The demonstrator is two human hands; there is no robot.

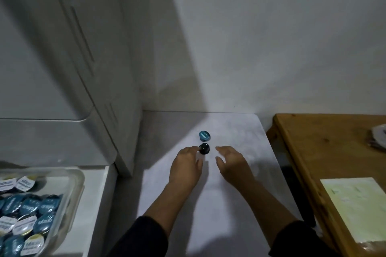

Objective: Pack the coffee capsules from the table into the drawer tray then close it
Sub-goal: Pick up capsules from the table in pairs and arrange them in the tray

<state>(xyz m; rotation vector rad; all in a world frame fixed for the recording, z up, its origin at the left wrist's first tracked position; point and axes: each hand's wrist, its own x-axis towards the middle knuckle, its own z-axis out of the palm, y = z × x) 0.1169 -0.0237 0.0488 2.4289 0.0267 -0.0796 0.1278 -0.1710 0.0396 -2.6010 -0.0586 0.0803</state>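
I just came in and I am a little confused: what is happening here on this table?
A person is packing coffee capsules. The left hand touches a dark capsule on the white table with its fingers; the right hand is open beside it. A blue capsule lies just behind. At the left, the clear tray already holds many capsules.

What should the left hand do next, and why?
Probably close the left hand on the black capsule and lift it. Its fingertips already touch that capsule, but I cannot tell whether they grip it. The right hand hovers open beside it. A blue capsule lies just beyond on the table, and the tray waits at left.
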